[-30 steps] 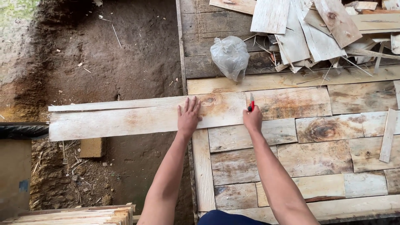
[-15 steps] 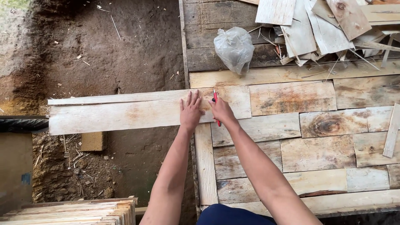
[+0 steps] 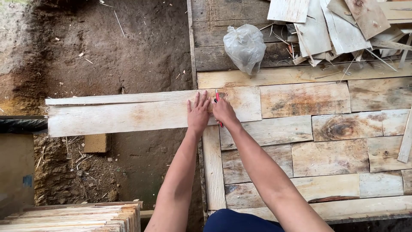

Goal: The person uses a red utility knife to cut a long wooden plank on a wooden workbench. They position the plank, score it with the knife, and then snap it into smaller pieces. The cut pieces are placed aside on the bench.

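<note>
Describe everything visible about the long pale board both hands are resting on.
The long pale wooden board is a rough-sawn plank with weathered grain and a faint orange stain near its middle. It lies flat and crosswise, its right end resting on the platform of patchwork wooden planks, its left part overhanging the dark soil. A lengthwise split or seam runs near its upper edge. The left hand presses flat on it; the right hand holds a red pencil against its surface.
</note>
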